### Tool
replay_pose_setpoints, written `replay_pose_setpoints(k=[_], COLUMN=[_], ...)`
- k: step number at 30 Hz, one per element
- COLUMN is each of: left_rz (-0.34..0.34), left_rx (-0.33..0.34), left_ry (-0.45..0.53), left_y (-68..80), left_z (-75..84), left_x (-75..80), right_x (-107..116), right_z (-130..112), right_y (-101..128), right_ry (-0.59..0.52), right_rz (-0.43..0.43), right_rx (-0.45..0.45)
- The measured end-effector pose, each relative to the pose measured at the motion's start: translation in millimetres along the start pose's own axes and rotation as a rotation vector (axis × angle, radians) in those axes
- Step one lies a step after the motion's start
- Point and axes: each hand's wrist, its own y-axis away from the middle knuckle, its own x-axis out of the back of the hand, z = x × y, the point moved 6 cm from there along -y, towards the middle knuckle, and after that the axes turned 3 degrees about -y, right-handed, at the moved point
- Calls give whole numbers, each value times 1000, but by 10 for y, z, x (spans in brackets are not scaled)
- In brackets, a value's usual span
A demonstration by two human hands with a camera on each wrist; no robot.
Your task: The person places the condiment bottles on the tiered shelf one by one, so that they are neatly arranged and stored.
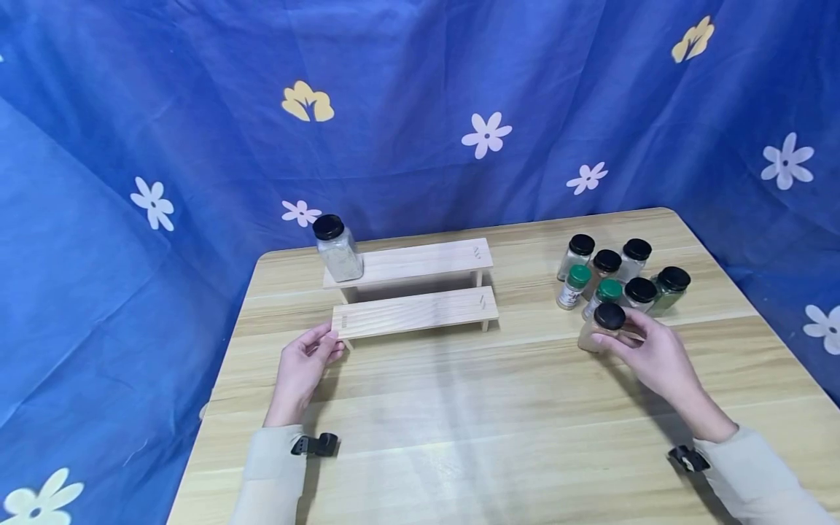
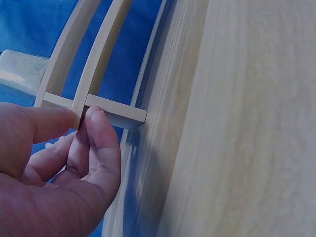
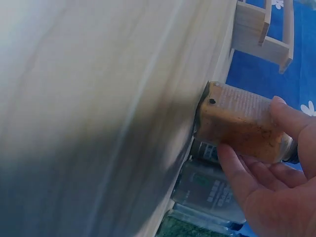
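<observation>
While right fingers (image 3: 239, 175) grip the orange jar (image 3: 239, 123), its print (image 3: 247, 101) is blurred

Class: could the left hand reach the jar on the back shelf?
Probably yes: the left hand pinches the front shelf and would have to let go, but nothing blocks the left side of the jar on the back shelf.

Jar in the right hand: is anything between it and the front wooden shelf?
Nothing visible blocks it: only tabletop lies between the jar in the right hand and the front shelf, whose left end the left hand pinches.
</observation>
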Motion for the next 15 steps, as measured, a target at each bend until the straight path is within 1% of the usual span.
replay_pose_setpoints(k=[5,12,15], left_rz=[-2,-10,-22], left_rx=[5,1,-4], left_ry=[-1,14,15], left_y=[20,35,33], left_z=[1,8,22], left_x=[22,32,18], right_x=[-42,-129,-185], right_z=[-148,-544,-721], right_y=[-70,-300,-414], right_ry=[40,52,30], right_rz=[-5,-6,0], right_rx=[20,72,92])
